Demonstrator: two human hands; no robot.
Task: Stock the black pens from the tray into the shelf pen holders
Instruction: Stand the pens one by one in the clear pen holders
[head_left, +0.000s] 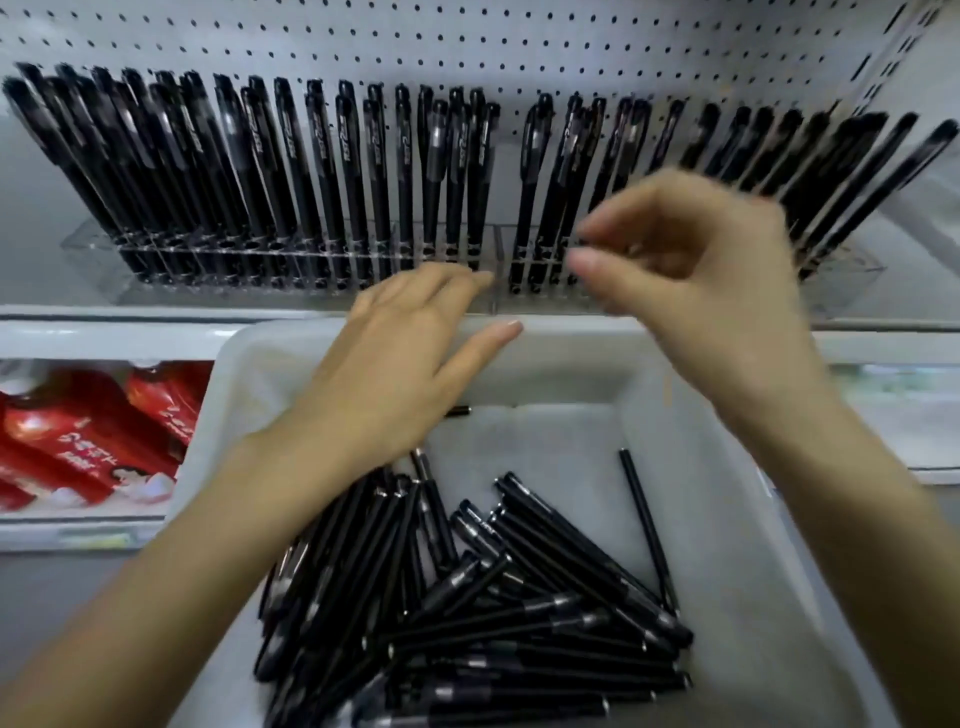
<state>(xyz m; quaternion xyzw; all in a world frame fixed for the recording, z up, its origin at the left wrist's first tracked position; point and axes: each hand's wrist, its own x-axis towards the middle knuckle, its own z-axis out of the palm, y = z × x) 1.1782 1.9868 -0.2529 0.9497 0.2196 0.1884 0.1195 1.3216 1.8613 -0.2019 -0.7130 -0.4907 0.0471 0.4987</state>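
A white tray (737, 483) lies below me with a loose pile of black pens (498, 597) in its near half. On the shelf behind it stand clear pen holders (93, 244) filled with several upright black pens (322, 171). My left hand (400, 364) reaches over the tray's far rim, fingers straight, tips near the holder's front. A short black pen end (460, 410) pokes out from under its palm. My right hand (701, 291) is blurred in front of the right holder, its fingers loosely curled. Thumb and forefinger are apart with nothing between them.
A white pegboard (467, 47) backs the shelf. Red packages (88, 441) sit on a lower shelf at the left. The white shelf edge (130, 332) runs across just behind the tray. One pen (649, 525) lies alone by the tray's right wall.
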